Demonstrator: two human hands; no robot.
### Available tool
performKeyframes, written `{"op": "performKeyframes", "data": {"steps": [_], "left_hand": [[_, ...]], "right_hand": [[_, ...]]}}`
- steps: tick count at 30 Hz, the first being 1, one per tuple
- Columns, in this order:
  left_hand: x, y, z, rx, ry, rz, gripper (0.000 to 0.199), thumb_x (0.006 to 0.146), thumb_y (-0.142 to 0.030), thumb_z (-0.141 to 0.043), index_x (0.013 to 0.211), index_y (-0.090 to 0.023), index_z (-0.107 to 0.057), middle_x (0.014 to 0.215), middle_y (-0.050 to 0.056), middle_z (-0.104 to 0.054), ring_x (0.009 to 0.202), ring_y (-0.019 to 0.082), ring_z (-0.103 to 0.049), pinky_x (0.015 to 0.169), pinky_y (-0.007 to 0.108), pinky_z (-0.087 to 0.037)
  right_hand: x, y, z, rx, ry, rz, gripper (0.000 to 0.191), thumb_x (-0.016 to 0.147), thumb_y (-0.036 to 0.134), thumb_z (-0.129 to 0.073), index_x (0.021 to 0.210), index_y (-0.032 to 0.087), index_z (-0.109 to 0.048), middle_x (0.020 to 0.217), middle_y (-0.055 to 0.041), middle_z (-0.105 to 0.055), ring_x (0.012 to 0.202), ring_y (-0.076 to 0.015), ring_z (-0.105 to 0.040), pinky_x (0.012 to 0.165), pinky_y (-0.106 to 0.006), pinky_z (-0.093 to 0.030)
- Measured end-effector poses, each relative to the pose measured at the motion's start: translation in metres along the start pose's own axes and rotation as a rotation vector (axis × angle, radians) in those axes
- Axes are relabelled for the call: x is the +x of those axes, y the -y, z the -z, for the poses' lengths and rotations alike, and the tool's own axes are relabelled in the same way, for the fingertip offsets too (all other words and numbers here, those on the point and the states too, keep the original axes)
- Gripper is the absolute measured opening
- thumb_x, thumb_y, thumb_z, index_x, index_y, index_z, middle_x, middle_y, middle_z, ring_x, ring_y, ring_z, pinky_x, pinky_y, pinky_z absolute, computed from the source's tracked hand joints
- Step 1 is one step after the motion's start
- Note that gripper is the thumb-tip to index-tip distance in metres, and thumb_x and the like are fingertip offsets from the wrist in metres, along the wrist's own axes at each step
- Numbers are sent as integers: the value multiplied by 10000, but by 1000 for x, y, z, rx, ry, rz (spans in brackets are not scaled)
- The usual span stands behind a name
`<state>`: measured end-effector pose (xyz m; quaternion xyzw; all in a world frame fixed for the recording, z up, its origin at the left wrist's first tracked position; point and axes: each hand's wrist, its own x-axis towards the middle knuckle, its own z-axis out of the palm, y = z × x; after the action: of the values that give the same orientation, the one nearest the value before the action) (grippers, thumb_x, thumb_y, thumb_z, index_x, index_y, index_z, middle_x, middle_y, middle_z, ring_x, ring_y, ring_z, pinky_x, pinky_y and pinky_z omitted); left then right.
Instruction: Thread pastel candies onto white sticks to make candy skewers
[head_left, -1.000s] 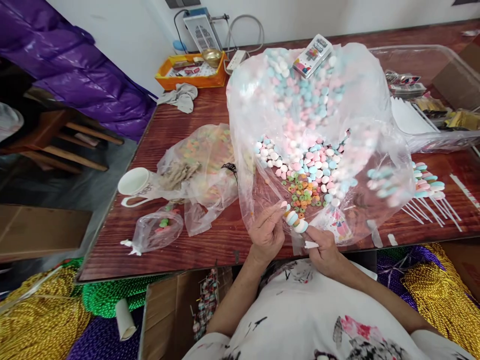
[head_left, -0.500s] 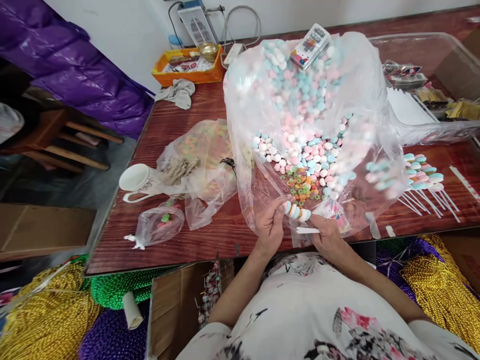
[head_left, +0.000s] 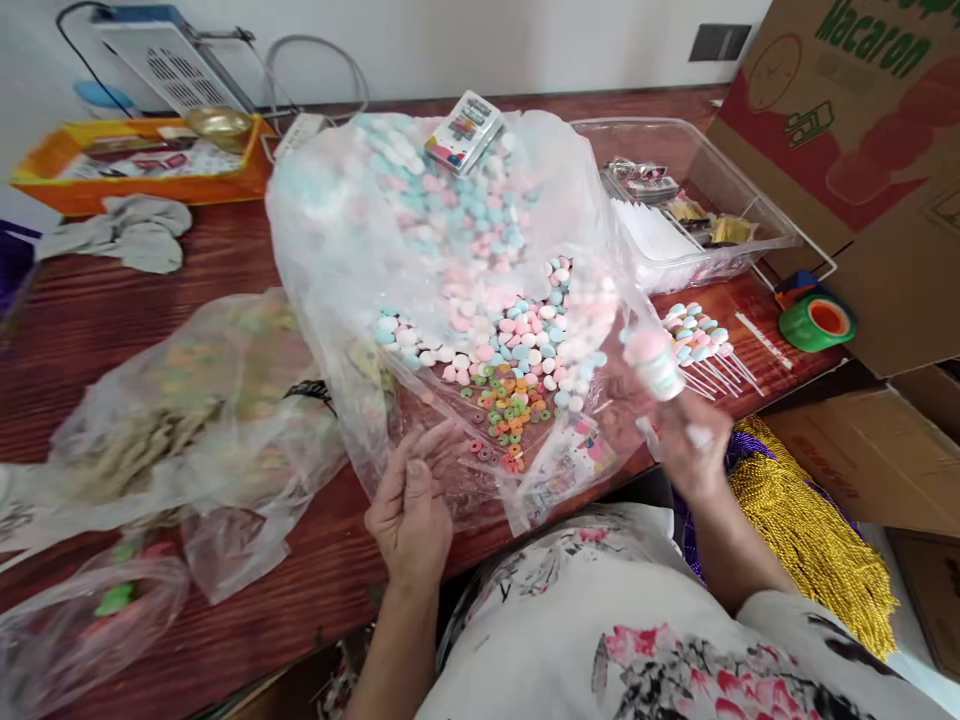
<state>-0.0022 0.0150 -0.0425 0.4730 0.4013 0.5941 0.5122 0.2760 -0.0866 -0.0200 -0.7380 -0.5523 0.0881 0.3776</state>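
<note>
My right hand (head_left: 694,445) is closed around a candy skewer (head_left: 654,362), smeared by motion, with pink, white and pale blue pieces above the fingers. Beside it lies a row of finished candy skewers (head_left: 697,335) with white sticks. My left hand (head_left: 412,505) rests at the near left edge of a clear plastic bag (head_left: 337,370), fingers stretched out and holding nothing I can see. On the opened bag are pastel button-shaped candies (head_left: 517,340) in pink, white and blue. Nearer to me sits a small heap of ring-shaped pieces (head_left: 510,405) in orange, green and red.
A small card box (head_left: 463,132) lies on the bag. Behind to the right stands a clear plastic tray (head_left: 690,265) of packets and white sticks, near a green tape roll (head_left: 817,322) and a large carton (head_left: 847,180). An orange bin (head_left: 142,190) is at the back left.
My hands have parted: the right carried the candy skewer rightward toward the row, while the left let go of it. The view has turned to the right.
</note>
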Motion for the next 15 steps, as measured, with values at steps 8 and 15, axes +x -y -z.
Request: {"op": "performKeyframes", "data": {"steps": [8,15], "left_hand": [[-11,17,14,441,270,-126,223,905,-274,-632,1097,-213,-728,1042,35,-765,930,186,-731,956,377,-579],[5,11,18,608,314,-324,203,902,-189,-615,1069,-211,-727,1020,34,-761,920,174,-718,897,326,-582]], "right_hand": [[72,-111,52,-574,-166,-338,183,795,96,-505,753,116,-682,776,-140,-617,743,-239,-576,714,-382,-445],[25,-38,44,336,-871,-69,307,979,309,-409,1150,189,-634,639,33,-473,482,-119,-391,519,-283,-405]]}}
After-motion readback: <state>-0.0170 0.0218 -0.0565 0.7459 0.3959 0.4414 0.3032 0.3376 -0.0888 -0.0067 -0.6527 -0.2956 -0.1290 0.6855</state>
